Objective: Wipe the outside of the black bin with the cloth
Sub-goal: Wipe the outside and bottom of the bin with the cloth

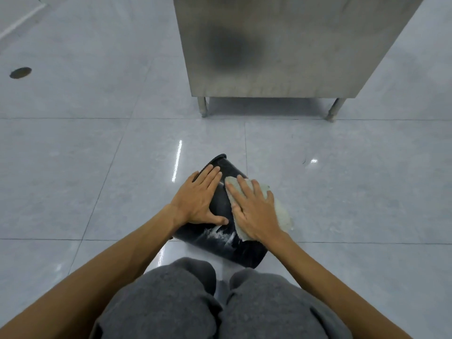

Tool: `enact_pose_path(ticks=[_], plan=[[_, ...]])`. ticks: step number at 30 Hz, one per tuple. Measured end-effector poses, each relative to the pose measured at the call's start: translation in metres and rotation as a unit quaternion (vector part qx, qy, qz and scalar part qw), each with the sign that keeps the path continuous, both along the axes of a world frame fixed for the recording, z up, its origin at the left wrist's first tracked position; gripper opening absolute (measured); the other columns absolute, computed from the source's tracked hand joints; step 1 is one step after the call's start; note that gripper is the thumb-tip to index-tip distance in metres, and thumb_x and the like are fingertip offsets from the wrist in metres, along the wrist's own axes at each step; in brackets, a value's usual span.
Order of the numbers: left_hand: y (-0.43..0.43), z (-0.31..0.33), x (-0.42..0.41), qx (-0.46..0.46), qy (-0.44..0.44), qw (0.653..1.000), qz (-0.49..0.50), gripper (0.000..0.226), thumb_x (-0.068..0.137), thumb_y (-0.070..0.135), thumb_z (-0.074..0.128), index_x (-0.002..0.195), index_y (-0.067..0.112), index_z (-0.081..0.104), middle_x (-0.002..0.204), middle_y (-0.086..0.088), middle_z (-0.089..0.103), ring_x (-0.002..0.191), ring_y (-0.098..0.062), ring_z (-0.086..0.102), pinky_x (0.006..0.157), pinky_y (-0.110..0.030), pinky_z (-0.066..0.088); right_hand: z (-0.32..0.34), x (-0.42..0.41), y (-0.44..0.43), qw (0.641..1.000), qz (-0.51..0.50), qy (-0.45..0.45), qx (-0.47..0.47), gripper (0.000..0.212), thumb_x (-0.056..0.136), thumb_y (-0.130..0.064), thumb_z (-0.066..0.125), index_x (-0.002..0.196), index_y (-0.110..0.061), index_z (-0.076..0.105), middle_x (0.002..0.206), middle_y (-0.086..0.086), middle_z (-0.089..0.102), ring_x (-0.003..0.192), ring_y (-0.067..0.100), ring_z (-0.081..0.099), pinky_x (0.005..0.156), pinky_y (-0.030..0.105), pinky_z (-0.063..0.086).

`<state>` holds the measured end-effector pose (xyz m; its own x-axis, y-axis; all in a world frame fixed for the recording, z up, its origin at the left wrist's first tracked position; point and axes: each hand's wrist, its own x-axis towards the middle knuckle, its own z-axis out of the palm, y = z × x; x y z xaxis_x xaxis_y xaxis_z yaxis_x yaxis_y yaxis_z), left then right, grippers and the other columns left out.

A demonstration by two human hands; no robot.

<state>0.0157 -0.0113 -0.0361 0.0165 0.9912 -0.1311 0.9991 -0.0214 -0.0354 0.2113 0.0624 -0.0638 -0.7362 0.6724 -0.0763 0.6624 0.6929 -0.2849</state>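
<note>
The black bin point(220, 201) lies on its side on the floor, right in front of the person's knees point(171, 302). The left hand point(198, 195) rests flat on its upper wall, fingers straight and spread. Just beside it, the right hand point(254, 209) presses a pale cloth point(281, 212) against the bin, fingers straight, holding nothing. White streaks mark the bin near its closer end. The floor point(97, 167) is glossy grey tile. Beyond the bin stands a stainless steel cabinet point(281, 45) on short legs, and a round floor drain point(20, 72) sits far left.
</note>
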Motion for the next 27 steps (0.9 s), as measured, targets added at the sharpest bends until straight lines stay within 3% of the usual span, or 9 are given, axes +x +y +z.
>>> enact_pose_path(ticks=[3,6,9,12,16,19,23,27], plan=[[0.002,0.003,0.004,0.011,-0.011,1.0,-0.002,0.134,0.067,0.099,0.034,0.158,0.003,0.017,0.167,-0.012,0.01,0.155,-0.027,0.006,0.124,-0.048,0.017,-0.008,0.039,-0.008,0.999,0.042,0.018,-0.008,0.059,0.104,-0.05,0.021,0.162,-0.046,0.011,0.172,-0.007,0.016,0.157,0.028,0.02,0.116,0.062,0.025],[-0.002,0.002,0.007,0.028,-0.007,1.0,0.0,0.133,0.067,0.099,0.034,0.157,0.003,0.021,0.167,-0.012,0.013,0.154,-0.028,0.009,0.124,-0.048,0.017,-0.008,0.038,0.013,0.997,-0.062,0.024,-0.045,0.057,0.103,-0.051,0.014,0.16,-0.046,0.019,0.168,-0.007,0.027,0.144,0.025,0.04,0.107,0.059,0.04],[-0.01,0.0,0.008,0.034,-0.009,0.999,0.009,0.133,0.066,0.099,0.036,0.157,0.002,0.024,0.166,-0.012,0.016,0.154,-0.027,0.01,0.123,-0.049,0.02,0.0,-0.003,0.024,0.989,-0.12,0.029,-0.086,0.06,0.1,-0.05,0.009,0.155,-0.041,0.03,0.165,-0.01,0.031,0.134,0.028,0.047,0.101,0.058,0.042],[-0.014,-0.001,0.005,0.022,-0.015,1.0,0.01,0.134,0.065,0.099,0.038,0.157,0.003,0.021,0.167,-0.011,0.012,0.155,-0.025,0.005,0.123,-0.049,0.02,0.002,-0.013,0.006,0.998,-0.054,0.02,-0.02,0.062,0.097,-0.048,0.014,0.156,-0.04,0.03,0.167,-0.009,0.028,0.142,0.031,0.04,0.105,0.061,0.038],[-0.013,0.003,0.004,0.024,-0.026,0.999,0.003,0.133,0.065,0.097,0.041,0.158,0.005,0.02,0.167,-0.009,0.011,0.155,-0.024,0.005,0.123,-0.047,0.019,-0.013,0.041,-0.027,0.995,0.092,0.03,0.021,0.063,0.103,-0.042,0.029,0.164,-0.04,0.013,0.173,-0.007,0.014,0.158,0.034,0.017,0.12,0.065,0.017],[-0.011,0.004,0.009,0.043,-0.021,0.999,0.001,0.132,0.064,0.097,0.043,0.156,0.004,0.027,0.166,-0.01,0.018,0.154,-0.025,0.011,0.123,-0.048,0.021,-0.015,0.045,-0.015,0.998,0.001,0.052,-0.019,0.064,0.104,-0.045,0.024,0.165,-0.03,0.01,0.17,-0.003,0.025,0.155,0.03,0.027,0.119,0.065,0.028],[-0.013,0.003,0.011,0.029,-0.016,0.999,0.015,0.133,0.064,0.098,0.041,0.157,0.005,0.023,0.167,-0.01,0.015,0.155,-0.025,0.008,0.124,-0.046,0.016,-0.001,0.001,0.013,0.99,-0.096,0.014,-0.105,0.081,0.091,-0.055,-0.006,0.165,-0.028,0.013,0.172,-0.009,0.016,0.155,0.026,0.024,0.118,0.06,0.028],[-0.011,0.005,0.019,0.03,-0.013,0.999,0.041,0.134,0.063,0.098,0.038,0.157,0.004,0.023,0.166,-0.011,0.017,0.155,-0.026,0.01,0.123,-0.047,0.018,0.001,-0.016,0.034,0.985,-0.071,0.038,-0.15,0.065,0.101,-0.044,0.011,0.163,-0.03,0.022,0.171,-0.011,0.021,0.15,0.023,0.032,0.113,0.058,0.032]])
